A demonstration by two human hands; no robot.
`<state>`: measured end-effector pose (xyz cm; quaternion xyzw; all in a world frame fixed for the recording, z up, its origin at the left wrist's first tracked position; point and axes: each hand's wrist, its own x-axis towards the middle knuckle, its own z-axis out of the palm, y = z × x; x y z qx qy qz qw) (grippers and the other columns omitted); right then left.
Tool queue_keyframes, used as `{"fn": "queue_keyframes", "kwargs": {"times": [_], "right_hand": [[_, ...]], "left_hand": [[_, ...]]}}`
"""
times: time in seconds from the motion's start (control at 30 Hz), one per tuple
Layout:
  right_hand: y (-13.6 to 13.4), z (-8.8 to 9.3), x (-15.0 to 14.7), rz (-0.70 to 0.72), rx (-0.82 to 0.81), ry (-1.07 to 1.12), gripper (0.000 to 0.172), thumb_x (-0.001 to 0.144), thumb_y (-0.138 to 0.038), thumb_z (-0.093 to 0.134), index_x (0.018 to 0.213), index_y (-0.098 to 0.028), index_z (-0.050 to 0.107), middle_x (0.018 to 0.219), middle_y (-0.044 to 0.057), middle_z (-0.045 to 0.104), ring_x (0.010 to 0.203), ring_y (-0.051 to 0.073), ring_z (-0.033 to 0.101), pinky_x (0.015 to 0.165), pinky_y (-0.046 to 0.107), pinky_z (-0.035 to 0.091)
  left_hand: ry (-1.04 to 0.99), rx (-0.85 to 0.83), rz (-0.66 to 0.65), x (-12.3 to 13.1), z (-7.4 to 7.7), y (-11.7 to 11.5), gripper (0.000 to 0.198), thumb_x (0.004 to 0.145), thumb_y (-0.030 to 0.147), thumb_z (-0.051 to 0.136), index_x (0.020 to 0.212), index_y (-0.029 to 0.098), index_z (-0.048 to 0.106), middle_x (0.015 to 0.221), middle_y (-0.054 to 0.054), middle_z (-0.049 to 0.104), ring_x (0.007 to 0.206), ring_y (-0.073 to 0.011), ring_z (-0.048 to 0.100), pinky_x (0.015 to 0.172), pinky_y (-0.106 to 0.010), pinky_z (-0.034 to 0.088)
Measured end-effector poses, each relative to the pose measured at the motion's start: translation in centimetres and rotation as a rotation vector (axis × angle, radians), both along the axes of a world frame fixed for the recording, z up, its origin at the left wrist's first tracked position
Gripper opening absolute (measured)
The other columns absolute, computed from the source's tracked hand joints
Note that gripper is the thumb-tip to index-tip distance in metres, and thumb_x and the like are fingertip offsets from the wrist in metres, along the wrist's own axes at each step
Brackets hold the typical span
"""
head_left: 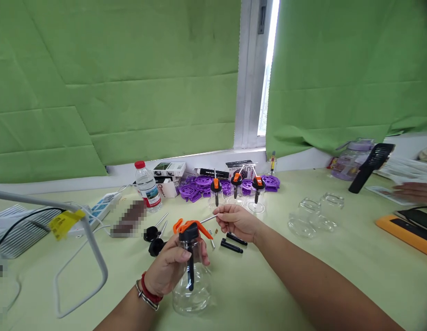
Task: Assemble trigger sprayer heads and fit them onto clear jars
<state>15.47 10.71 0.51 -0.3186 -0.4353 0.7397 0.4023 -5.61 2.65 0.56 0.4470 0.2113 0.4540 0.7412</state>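
My left hand (170, 266) is wrapped around the neck of a clear conical bottle (194, 301). On its top sits a black cap (188, 233) with an orange lever (203, 230), and a black tube (190, 273) runs down at its front. Between the fingertips of my right hand (236, 223) is the end of a thin metal tube (208, 219) that reaches toward the cap; its far end is hidden behind the orange part. Just below the right hand lie two black tubes (231, 246) and a few tiny parts.
Left of the bottle are black caps with metal tubes (152, 233). Capped bottles (257, 202) stand ahead by purple plastic pieces (196, 188). A water bottle (148, 188) and grey metal frame (96, 253) are left; bare bottles (303, 223) and another person's hand (415, 192) are right.
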Motion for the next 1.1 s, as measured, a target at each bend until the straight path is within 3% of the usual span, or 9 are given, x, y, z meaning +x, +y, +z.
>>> {"fn": "queue_keyframes", "kwargs": {"times": [0.13,0.3,0.4,0.5,0.67,0.83,0.9,0.97,1.1], "right_hand": [[0.2,-0.2,-0.1,-0.028,-0.075,-0.057,0.031,0.072,-0.041,0.074,0.073,-0.012,0.061,0.053,-0.003,0.054,0.040,0.005,0.042,0.038,0.019,0.032],[0.9,-1.2,0.3,-0.146,0.138,-0.122,0.022,0.070,-0.030,0.074,0.078,-0.015,0.061,0.061,-0.003,0.058,0.049,0.007,0.049,0.050,0.021,0.041],[1.4,-2.0,0.5,-0.169,0.373,-0.632,0.005,0.079,-0.017,0.059,0.083,-0.015,0.061,0.069,0.001,0.063,0.055,0.009,0.054,0.055,0.024,0.044],[1.7,-2.6,0.0,-0.106,0.648,-1.136,0.011,0.077,-0.009,0.056,0.081,-0.016,0.065,0.079,0.006,0.068,0.070,0.016,0.060,0.061,0.026,0.042],[2.0,-3.1,-1.2,-0.019,0.744,-1.261,0.011,0.069,-0.006,0.064,0.064,-0.016,0.067,0.078,0.009,0.070,0.081,0.022,0.062,0.068,0.028,0.040],[1.6,-2.5,-0.5,-0.024,0.777,-1.207,0.008,0.077,-0.017,0.062,0.079,-0.018,0.070,0.089,0.007,0.070,0.085,0.019,0.062,0.072,0.026,0.042],[0.8,-1.7,-0.2,-0.084,0.757,-1.054,0.020,0.086,-0.029,0.054,0.079,-0.017,0.067,0.088,0.008,0.068,0.086,0.020,0.061,0.075,0.028,0.043],[-0.3,-0.5,-0.1,-0.067,0.596,-0.744,0.038,0.090,-0.048,0.045,0.080,-0.016,0.063,0.085,0.008,0.066,0.082,0.020,0.061,0.074,0.031,0.045],[-2.4,1.4,-0.5,0.228,0.037,-0.117,0.056,0.082,-0.071,0.040,0.103,-0.020,0.052,0.088,0.006,0.065,0.076,0.021,0.066,0.067,0.037,0.052]], "left_hand": [[-0.002,-0.008,-0.002,0.0,-0.1,0.1,0.032,0.063,0.017,0.063,0.095,0.012,0.062,0.085,-0.011,0.068,0.078,-0.0260,0.064,0.075,-0.040,0.048],[-0.018,-0.058,-0.009,-0.3,0.0,0.3,0.034,0.063,0.020,0.064,0.097,0.013,0.063,0.085,-0.010,0.068,0.077,-0.0266,0.066,0.075,-0.040,0.048],[-0.003,-0.064,0.064,-0.4,0.3,0.3,0.032,0.065,0.023,0.066,0.095,0.013,0.064,0.086,-0.011,0.068,0.079,-0.0271,0.066,0.076,-0.040,0.048],[0.050,-0.030,0.194,-0.3,0.6,0.1,0.027,0.068,0.024,0.067,0.092,0.013,0.066,0.094,-0.012,0.067,0.090,-0.0285,0.064,0.082,-0.041,0.047],[0.120,0.024,0.415,0.1,0.6,0.3,0.035,0.063,0.025,0.077,0.096,0.017,0.068,0.094,-0.007,0.066,0.090,-0.0222,0.060,0.082,-0.034,0.046],[0.126,0.021,0.509,-0.1,0.3,0.8,0.043,0.058,0.026,0.083,0.098,0.019,0.068,0.095,-0.006,0.066,0.097,-0.0213,0.058,0.087,-0.033,0.043],[0.104,0.054,0.535,-0.1,0.2,0.9,0.044,0.060,0.028,0.083,0.100,0.021,0.066,0.100,-0.006,0.066,0.102,-0.0218,0.057,0.091,-0.034,0.042],[0.075,0.098,0.570,0.0,0.2,0.9,0.043,0.062,0.027,0.082,0.102,0.023,0.065,0.107,-0.004,0.064,0.105,-0.0198,0.056,0.093,-0.032,0.041],[0.097,0.147,0.601,0.5,0.4,0.8,0.045,0.064,0.022,0.081,0.103,0.026,0.060,0.116,-0.001,0.061,0.104,-0.0170,0.057,0.091,-0.030,0.045]]}}
